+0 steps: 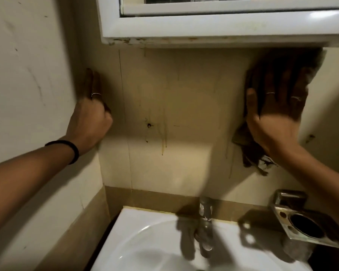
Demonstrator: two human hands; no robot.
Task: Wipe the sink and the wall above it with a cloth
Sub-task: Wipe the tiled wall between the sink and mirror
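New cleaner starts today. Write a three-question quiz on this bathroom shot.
1. True or false: the right hand presses the cloth flat against the wall.
2. Which hand wears the black wristband?
3. What is fixed to the wall right of the tap? A) a mirror B) a metal holder C) a towel

Key: 1 true; 2 left; 3 B

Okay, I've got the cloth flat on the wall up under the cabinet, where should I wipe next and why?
Probably sweep the right hand and its cloth left and down across the wall. The cloth sits at the far right just under the cabinet, while the brownish drip streaks and a dark spot lie untouched mid-wall. The left hand can keep bracing at the corner.
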